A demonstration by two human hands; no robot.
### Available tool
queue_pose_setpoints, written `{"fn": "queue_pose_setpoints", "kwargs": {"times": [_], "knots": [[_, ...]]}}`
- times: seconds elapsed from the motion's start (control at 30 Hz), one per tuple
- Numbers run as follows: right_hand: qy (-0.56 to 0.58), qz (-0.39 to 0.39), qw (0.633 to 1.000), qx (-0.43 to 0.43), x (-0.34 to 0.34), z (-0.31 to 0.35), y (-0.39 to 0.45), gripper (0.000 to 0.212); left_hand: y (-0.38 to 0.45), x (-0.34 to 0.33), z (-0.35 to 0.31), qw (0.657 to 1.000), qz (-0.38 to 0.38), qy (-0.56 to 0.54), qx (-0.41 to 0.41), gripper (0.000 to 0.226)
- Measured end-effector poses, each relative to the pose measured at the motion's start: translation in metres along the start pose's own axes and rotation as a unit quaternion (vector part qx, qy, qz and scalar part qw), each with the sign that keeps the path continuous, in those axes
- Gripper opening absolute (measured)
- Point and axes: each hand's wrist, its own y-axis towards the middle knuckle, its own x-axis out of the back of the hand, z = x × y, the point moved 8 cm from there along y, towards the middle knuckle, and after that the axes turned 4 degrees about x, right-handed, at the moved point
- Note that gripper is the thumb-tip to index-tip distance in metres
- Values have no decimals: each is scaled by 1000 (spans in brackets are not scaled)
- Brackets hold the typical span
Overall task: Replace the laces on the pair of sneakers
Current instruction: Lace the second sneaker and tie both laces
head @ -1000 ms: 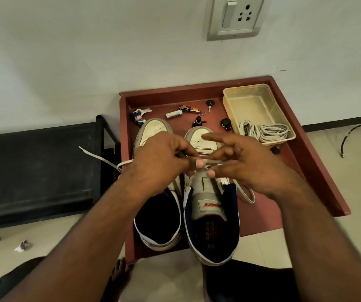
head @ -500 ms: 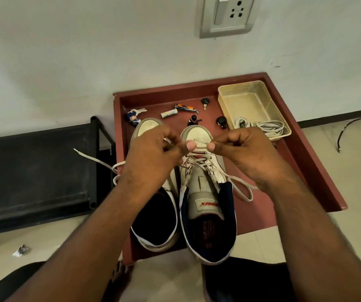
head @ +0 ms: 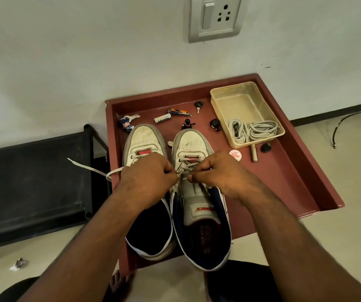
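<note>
Two white sneakers with navy lining stand side by side on a maroon tray [head: 301, 171], toes toward the wall. My left hand [head: 146, 177] and my right hand [head: 216, 173] meet over the middle of the right sneaker [head: 190, 142], each pinching a strand of its white lace [head: 186, 165] between thumb and fingers. The left sneaker [head: 143, 138] is partly hidden under my left hand. A loose flat lace end [head: 88, 167] trails off the tray's left edge. Coiled grey laces [head: 253, 129] lie in a clear plastic box [head: 240, 101] at the tray's back right.
Small items lie behind the shoes: a figurine keychain [head: 126, 124], a battery [head: 162, 118], a nail clipper [head: 178, 111], keys [head: 198, 105], a round sticker [head: 235, 154], a metal pin [head: 254, 153]. A black bench [head: 33, 177] stands at left. The wall with a switch socket [head: 215, 17] is behind.
Both hands have curled tighter and lowered onto the right sneaker's lacing, pinching the lace strands close together. The view has shifted slightly.
</note>
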Motion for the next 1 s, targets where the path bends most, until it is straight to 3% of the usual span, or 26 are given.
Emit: {"fn": "queue_pose_setpoints", "kwargs": {"times": [0.47, 0.77, 0.9, 1.0], "knots": [[91, 3, 996, -6, -6, 1, -1, 6, 11, -5, 9, 997, 4, -80, -11, 17], [24, 5, 1000, 18, -13, 4, 1, 24, 13, -4, 12, 996, -6, -85, 1, 23], [-39, 37, 998, 38, -19, 11, 3, 40, 11, -6, 9, 1000, -2, 12, -3, 24], [-64, 58, 995, 43, -20, 14, 4, 47, 10, -1, 5, 994, -53, 95, -14, 20]]}}
